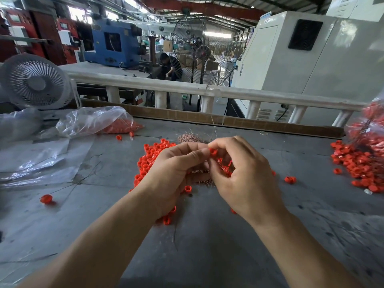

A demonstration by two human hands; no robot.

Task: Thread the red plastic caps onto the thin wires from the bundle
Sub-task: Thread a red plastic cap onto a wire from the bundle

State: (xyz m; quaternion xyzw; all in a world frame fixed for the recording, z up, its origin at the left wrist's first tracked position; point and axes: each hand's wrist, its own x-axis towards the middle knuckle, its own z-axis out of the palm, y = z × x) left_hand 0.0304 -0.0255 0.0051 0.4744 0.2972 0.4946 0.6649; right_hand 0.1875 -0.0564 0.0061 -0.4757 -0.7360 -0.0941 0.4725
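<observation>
A grey worktable (207, 256) carries loose red caps (148, 156), a wire bundle (190, 138) and plastic bags (93, 121).

Two hands: left hand (176, 173), right hand (243, 177), both above the desk (104, 215). One wire bundle (193, 139), just behind the hands. Red caps: three groupings, each too many to count — a loose pile (152, 154) under the hands, a second pile (353, 163) far right of the bundle, a bagged lot (122, 125) to its left. One cap on a wire (46, 198) lies apart, near left. Two fans: a small fan (35, 82) and a standing fan (199, 53). One person (169, 66) behind the railing.
</observation>
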